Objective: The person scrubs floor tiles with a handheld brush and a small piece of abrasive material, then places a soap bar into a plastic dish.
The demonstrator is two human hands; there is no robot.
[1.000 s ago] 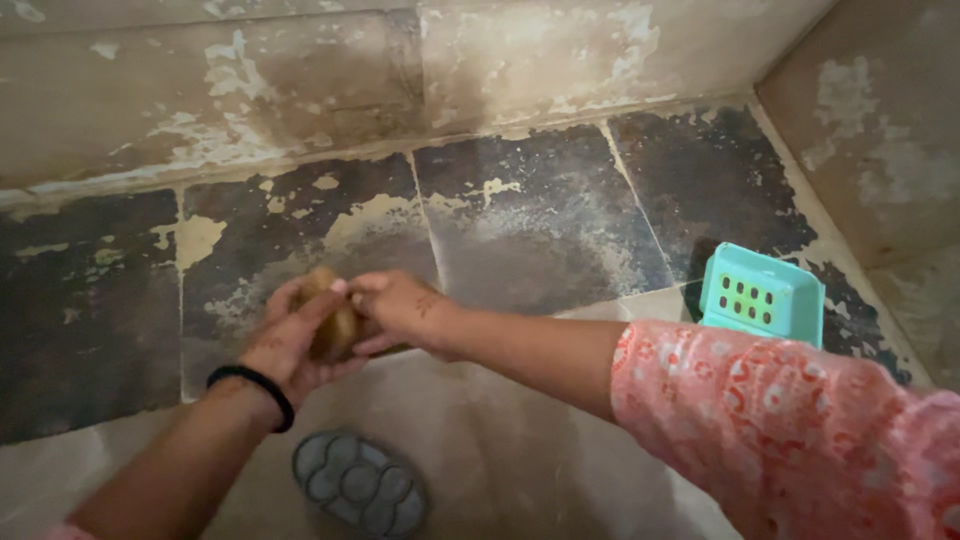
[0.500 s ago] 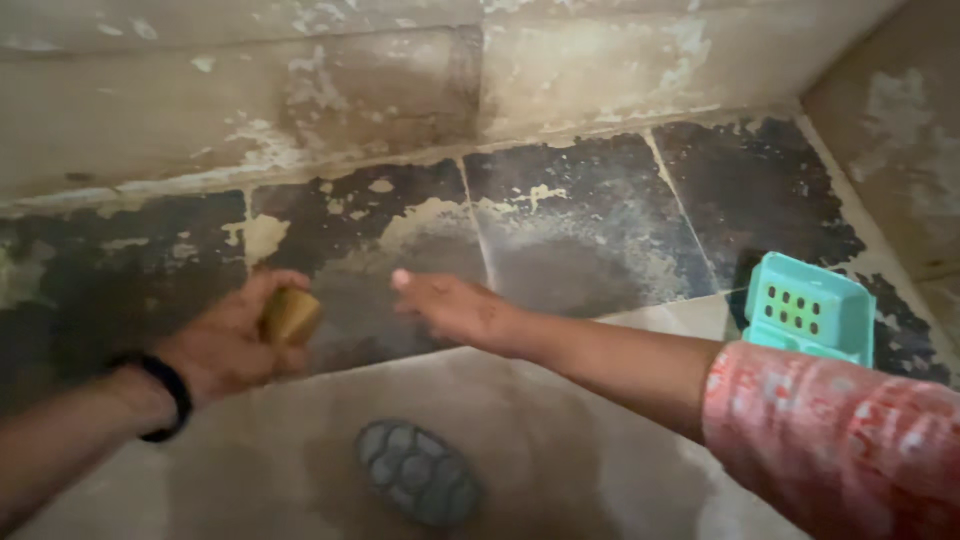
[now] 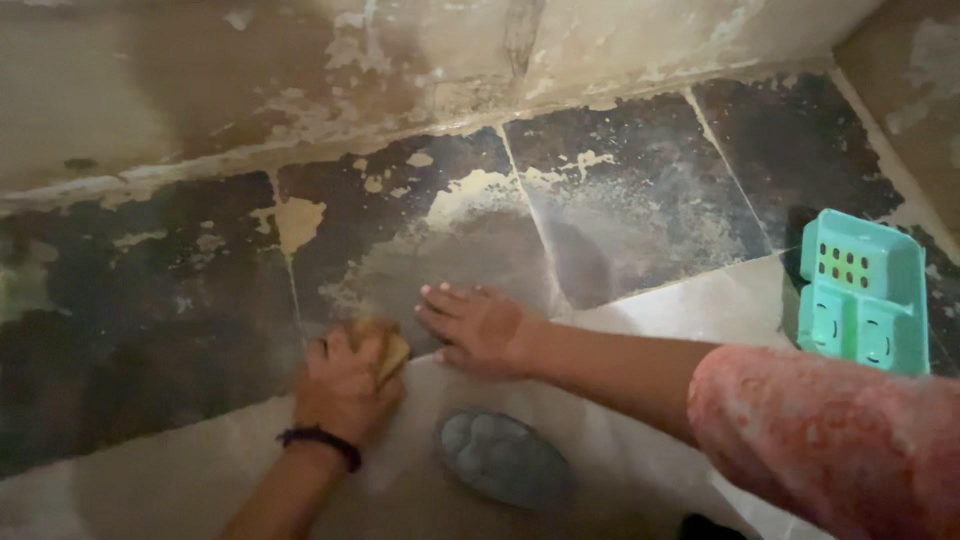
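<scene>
A tan sponge [image 3: 380, 345] is gripped under the left hand [image 3: 348, 385], fingers curled over it, and it is pressed flat onto the dark, stained floor tile [image 3: 180, 300] right at the tile's lower edge, where the pale surface [image 3: 680, 310] begins. A black band [image 3: 320, 445] is worn on that wrist. Just beside the sponge, to its right, the right hand [image 3: 480, 325] is laid palm-down on the floor with the fingers spread apart and nothing held in it; its fingertips [image 3: 430, 300] are set on the dark tile. A pink patterned sleeve [image 3: 830, 440] is seen on the right arm. Below and between the two hands, a grey oval scrubber [image 3: 505, 458] is lying on the pale surface, apart from both. Well off to the right, a green plastic soap tray [image 3: 865, 290] is resting by the corner, under the peeling, blotched wall [image 3: 300, 70].
</scene>
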